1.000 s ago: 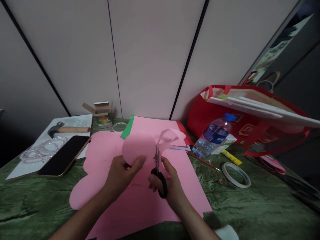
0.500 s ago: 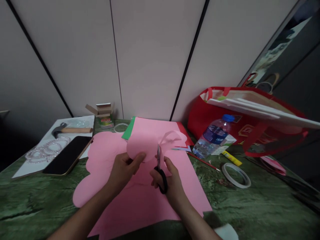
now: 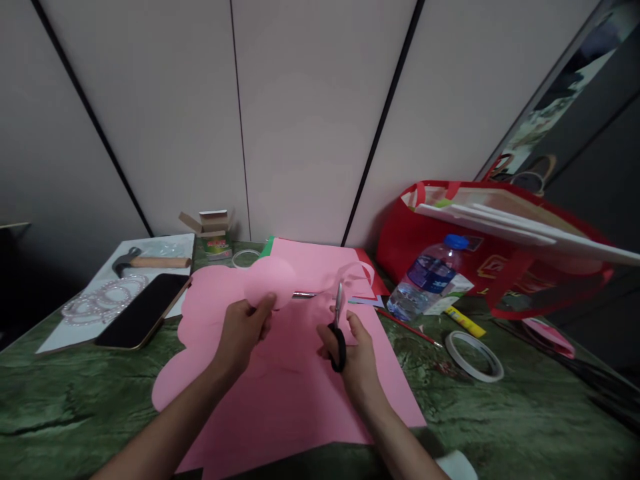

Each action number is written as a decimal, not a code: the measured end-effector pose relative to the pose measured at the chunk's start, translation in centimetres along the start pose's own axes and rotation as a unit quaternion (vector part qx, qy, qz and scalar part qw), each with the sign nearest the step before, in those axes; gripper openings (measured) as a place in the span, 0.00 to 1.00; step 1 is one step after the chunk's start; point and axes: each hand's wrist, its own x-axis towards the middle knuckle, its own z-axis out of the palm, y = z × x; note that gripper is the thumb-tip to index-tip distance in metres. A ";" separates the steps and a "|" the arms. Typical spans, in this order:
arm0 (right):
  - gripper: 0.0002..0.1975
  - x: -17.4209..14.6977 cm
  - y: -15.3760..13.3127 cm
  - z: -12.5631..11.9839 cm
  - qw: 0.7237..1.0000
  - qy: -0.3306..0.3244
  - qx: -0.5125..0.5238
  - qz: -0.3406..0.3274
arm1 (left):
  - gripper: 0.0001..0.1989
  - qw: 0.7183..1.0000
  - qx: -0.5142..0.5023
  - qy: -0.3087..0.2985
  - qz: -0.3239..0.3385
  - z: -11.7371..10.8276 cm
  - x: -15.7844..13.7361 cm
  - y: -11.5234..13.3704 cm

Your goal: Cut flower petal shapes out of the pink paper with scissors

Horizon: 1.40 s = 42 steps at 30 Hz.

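Between thumb and fingers, my left hand (image 3: 246, 333) pinches a rounded pink paper cutout (image 3: 271, 280), raised above the stack. My right hand (image 3: 357, 357) has its fingers through the black handles of a pair of scissors (image 3: 338, 333), blades pointing up and away. A thin curled pink paper strip (image 3: 361, 267) hangs by the blades; whether my right hand also holds it I cannot tell. Below both hands lies a large pink paper sheet (image 3: 295, 400). A scalloped pink paper shape (image 3: 200, 300) lies at its left. Part of a pen-like stick (image 3: 305, 294) shows between the hands.
To the left are a black phone (image 3: 145, 310), a hammer (image 3: 155, 262) and a small open box (image 3: 215, 237). Rightward stand a water bottle (image 3: 425, 277) and a red bag (image 3: 500, 247), with a pencil (image 3: 410, 328), a yellow tube (image 3: 465, 321) and a tape roll (image 3: 474, 357) nearby.
My hands have moved apart, the left with the cutout and the right with the scissors. The blades have come away from the cutout's edge, and the curled strip is now separate from it.
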 end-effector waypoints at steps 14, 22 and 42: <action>0.22 0.2 1.1 0.1 0.999 -0.028 0.009 0.013 | 0.11 0.987 -0.147 -0.071 0.001 0.3 0.0 -0.2; 0.25 0.1 1.0 0.2 0.999 -0.022 0.013 0.021 | 0.09 0.976 -0.197 -0.086 -0.026 0.0 0.4 -0.5; 0.19 0.2 1.0 0.2 0.998 -0.043 0.055 0.010 | 0.13 0.974 -0.220 0.032 -0.046 -1.8 3.8 -1.9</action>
